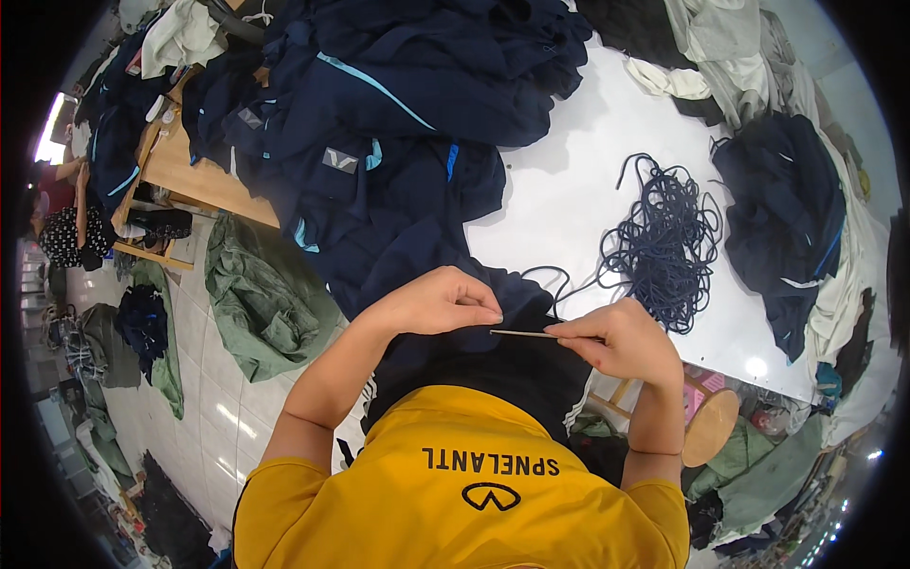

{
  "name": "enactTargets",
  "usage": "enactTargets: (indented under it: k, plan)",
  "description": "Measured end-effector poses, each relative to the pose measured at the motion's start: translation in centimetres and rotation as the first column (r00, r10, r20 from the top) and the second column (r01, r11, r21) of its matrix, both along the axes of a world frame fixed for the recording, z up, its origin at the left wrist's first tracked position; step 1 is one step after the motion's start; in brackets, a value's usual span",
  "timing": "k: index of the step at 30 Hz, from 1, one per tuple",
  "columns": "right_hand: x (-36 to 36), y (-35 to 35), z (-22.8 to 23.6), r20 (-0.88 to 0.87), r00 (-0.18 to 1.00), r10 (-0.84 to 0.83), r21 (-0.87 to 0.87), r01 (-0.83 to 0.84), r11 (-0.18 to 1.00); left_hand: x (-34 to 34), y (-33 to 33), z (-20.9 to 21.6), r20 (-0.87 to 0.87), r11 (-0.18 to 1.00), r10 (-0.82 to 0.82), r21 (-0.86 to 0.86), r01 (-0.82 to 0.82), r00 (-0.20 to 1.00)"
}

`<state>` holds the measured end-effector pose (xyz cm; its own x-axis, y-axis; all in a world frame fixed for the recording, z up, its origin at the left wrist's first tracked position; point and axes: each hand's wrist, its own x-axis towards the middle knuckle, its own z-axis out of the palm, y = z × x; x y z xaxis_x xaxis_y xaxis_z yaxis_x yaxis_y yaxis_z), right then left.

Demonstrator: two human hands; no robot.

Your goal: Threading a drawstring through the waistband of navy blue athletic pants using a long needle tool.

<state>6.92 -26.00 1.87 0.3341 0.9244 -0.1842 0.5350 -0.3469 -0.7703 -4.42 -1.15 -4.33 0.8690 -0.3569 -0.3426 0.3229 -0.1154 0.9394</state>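
My right hand (624, 343) is closed on a thin metal rod (519, 333), whose tip points left. Facing that tip, my left hand (438, 305) has thumb and fingers pinched together. What it pinches, if anything, is too small to make out. Under both hands the navy garment fabric (408, 223) hangs over the table edge toward my lap. A tangled heap of dark navy cord (668, 242) lies to the right, and one strand runs from it toward the fabric near my hands.
A big pile of navy garments (445, 66) with light blue trim covers the far side of the white table (555, 194). More navy cloth (787, 213) lies at the right. Green cloth bundles (261, 299) sit left on the tiled floor. A round wooden stool (711, 427) stands at right; another person (71, 213) is far left.
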Motion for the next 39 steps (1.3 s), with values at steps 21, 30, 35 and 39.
enactTargets:
  k: [21,30,35,39]
  plan:
    - [-1.6,-0.5,0.2,-0.166,0.926,-0.339,0.038,0.350,0.936,0.5,-0.6,0.0,-0.102,0.910,0.340,-0.215,-0.354,0.935]
    - [-2.4,-0.4,0.3,0.266,0.915,-0.304,0.106,0.286,0.952,0.0,-1.8,1.2,0.187,0.914,0.300,0.224,-0.338,0.935]
    - [0.2,-0.7,-0.8,-0.247,0.945,-0.217,-0.103,0.197,0.975,-0.2,-1.8,1.3,0.127,0.948,0.233,0.189,-0.255,0.964]
    - [0.6,-1.4,-2.8,-0.679,0.708,-0.196,-0.125,0.151,0.981,-0.4,-1.4,1.1,0.032,0.973,0.232,-0.023,-0.231,0.972]
